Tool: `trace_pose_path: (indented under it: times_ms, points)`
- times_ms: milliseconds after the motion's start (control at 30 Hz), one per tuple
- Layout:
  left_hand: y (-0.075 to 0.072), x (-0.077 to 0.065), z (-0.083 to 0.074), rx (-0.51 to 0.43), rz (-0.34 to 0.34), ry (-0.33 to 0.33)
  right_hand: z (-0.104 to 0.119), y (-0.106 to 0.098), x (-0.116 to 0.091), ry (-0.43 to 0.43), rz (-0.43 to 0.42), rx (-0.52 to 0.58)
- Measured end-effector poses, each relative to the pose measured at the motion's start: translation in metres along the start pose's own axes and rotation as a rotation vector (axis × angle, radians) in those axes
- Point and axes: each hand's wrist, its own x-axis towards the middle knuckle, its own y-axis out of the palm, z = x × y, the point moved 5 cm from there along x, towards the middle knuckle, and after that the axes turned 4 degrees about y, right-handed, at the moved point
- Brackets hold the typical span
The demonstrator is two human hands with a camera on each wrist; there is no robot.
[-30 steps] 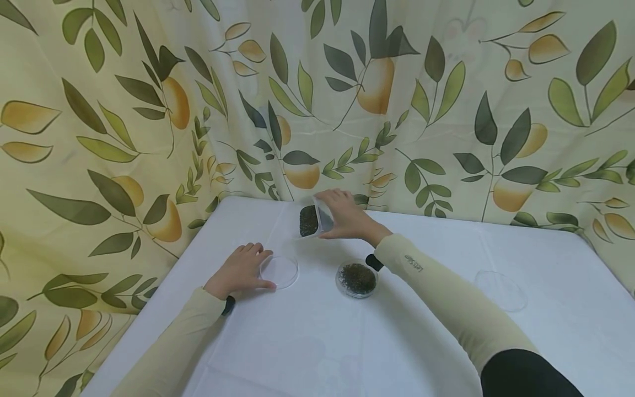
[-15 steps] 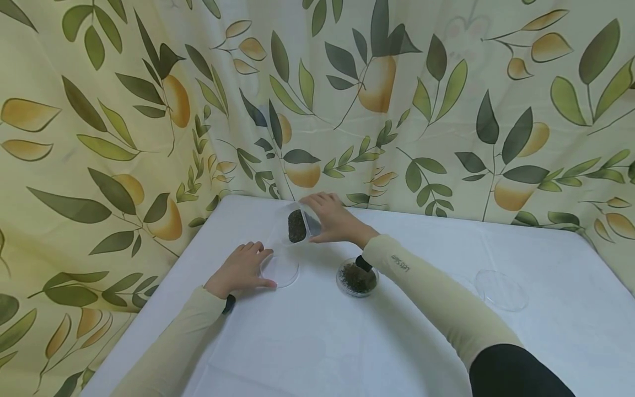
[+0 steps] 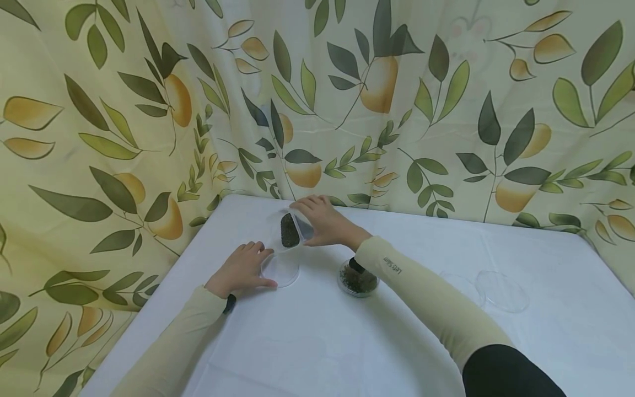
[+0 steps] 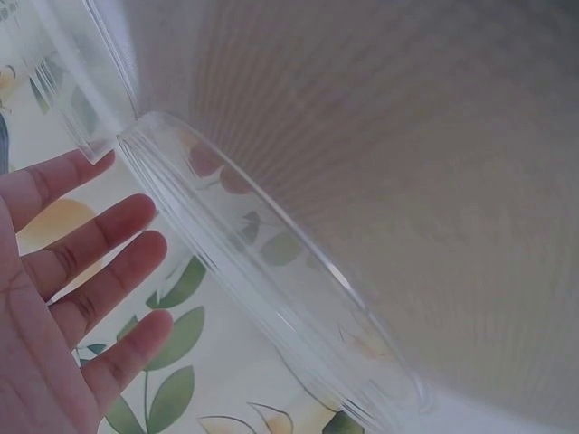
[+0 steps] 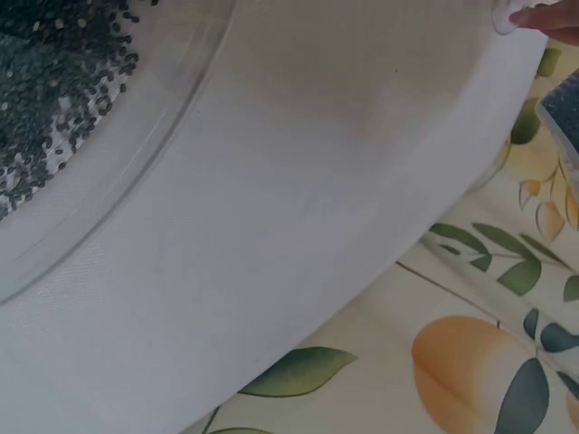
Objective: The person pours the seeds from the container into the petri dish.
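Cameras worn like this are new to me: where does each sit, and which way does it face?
Head: on the person's head, facing forward and down at the white table; left hand, right hand and sleeves show.
Left wrist: worn there, facing the clear dish; left fingers and part of the palm show.
Right wrist: worn there, facing across the table to patterned cloth, past the seed dish; only a bit of hand shows, likely the left.
Shared: head and left wrist views both show the clear dish.

White table (image 3: 297, 353): seed-filled dish (image 3: 358, 295), clear dish (image 3: 284, 272), two clear discs (image 3: 502, 291).
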Motion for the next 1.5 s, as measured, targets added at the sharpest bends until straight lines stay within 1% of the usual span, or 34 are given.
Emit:
trace_pose_path:
  times_ms: [367,567,800,967,1267,1500]
  points:
    - [-0.001,-0.001,-0.001,0.020,-0.027,0.013,0.008,0.003,0.005,-0.049,-0.021,-0.056]
    - [0.001,0.000,0.000,0.028,-0.019,0.010,0.011,0.003,0.006,-0.072,-0.018,-0.072]
    - [0.000,0.000,-0.001,0.012,-0.012,0.008,0.013,0.004,0.005,-0.091,-0.012,-0.093]
    - [-0.001,-0.001,-0.001,0.008,-0.007,0.006,0.015,0.004,0.004,-0.118,-0.024,-0.106]
    - [-0.001,-0.001,-0.001,0.008,-0.023,0.013,0.013,0.008,0.001,-0.130,-0.041,-0.126]
    - [0.001,0.000,0.000,-0.003,0.014,-0.014,0.013,0.009,0.000,-0.136,-0.049,-0.139]
